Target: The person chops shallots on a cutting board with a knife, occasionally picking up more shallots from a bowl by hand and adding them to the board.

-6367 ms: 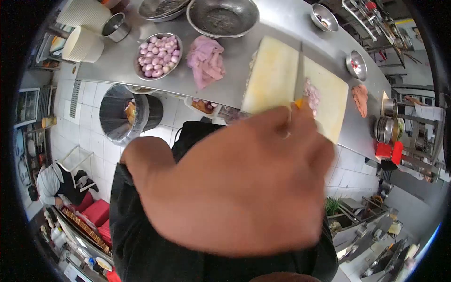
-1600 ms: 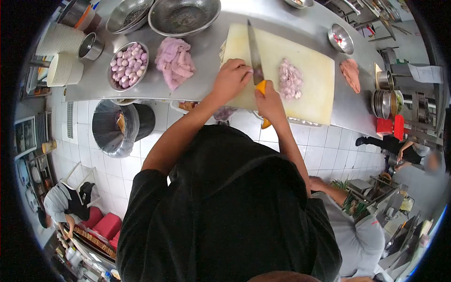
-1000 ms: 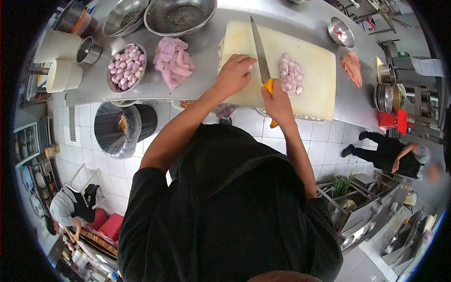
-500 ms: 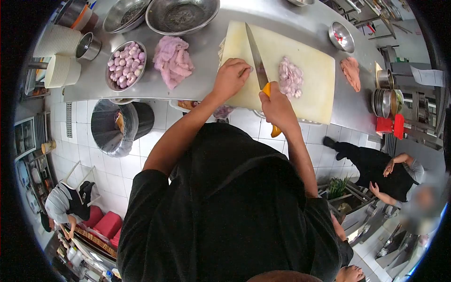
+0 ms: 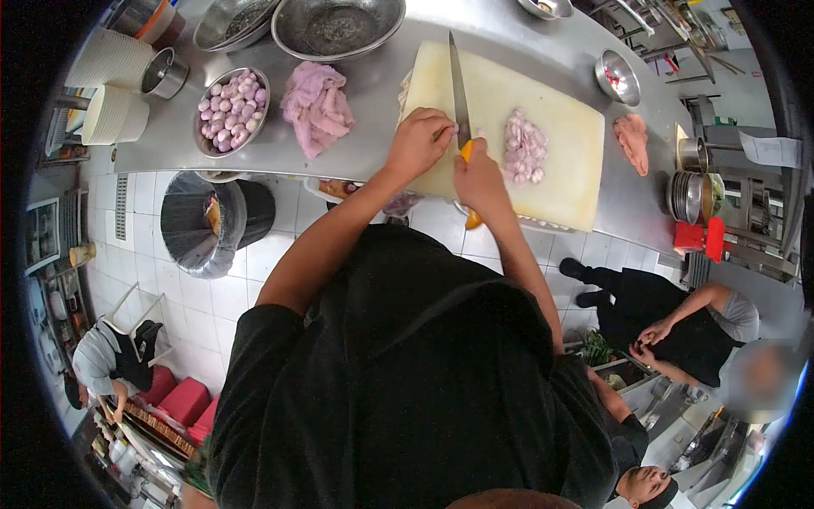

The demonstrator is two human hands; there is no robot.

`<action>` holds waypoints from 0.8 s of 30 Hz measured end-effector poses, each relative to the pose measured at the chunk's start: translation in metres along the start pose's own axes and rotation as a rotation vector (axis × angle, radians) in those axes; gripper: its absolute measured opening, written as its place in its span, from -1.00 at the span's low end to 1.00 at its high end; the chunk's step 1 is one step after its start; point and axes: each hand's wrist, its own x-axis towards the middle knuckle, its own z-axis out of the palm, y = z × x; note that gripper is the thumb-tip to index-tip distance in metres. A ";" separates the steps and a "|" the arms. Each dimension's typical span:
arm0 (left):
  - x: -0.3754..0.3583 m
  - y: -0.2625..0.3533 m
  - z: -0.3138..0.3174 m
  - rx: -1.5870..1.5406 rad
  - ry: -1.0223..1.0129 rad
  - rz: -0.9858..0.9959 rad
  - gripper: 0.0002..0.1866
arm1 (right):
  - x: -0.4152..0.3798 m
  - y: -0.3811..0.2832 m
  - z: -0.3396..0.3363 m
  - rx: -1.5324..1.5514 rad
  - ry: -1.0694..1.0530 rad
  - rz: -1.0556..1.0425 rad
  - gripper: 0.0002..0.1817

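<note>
My right hand (image 5: 480,180) is wrapped round the yellow handle of a large kitchen knife (image 5: 459,85), its long blade pointing away from me above the cutting board (image 5: 560,110). My left hand (image 5: 420,144) is pinched close beside the blade. At its fingertips is a small pinkish shallot (image 5: 463,130), partly hidden by the fingers and blade. To the right of the knife lies a pile of peeled, cut shallots (image 5: 525,148) on the board. A steel bowl of whole peeled shallots (image 5: 229,114) stands at the left, next to a crumpled pink cloth (image 5: 315,109).
Large steel bowls (image 5: 337,30) stand at the back of the steel table. A small bowl with red bits (image 5: 617,76) and an orange-pink cloth (image 5: 632,144) lie at the right. A lined bin (image 5: 199,225) stands below the edge. Co-workers are behind me on both sides.
My right hand and the knife have shifted left, bringing the blade to the shallot at my left fingertips. The co-worker at the right has brought their hands together.
</note>
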 end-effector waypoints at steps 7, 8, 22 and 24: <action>-0.001 -0.001 0.001 -0.019 -0.004 -0.026 -0.88 | -0.007 -0.044 -0.062 0.295 -0.298 0.353 -0.68; -0.001 -0.002 0.001 0.001 -0.002 -0.012 -0.87 | -0.003 -0.030 -0.042 0.186 -0.183 0.222 -0.68; 0.000 0.000 -0.002 -0.003 -0.009 -0.036 -0.88 | 0.008 -0.019 -0.032 0.242 -0.205 0.231 -0.68; 0.000 -0.002 -0.001 0.027 -0.022 -0.009 -0.88 | -0.001 -0.038 -0.060 0.302 -0.298 0.327 -0.71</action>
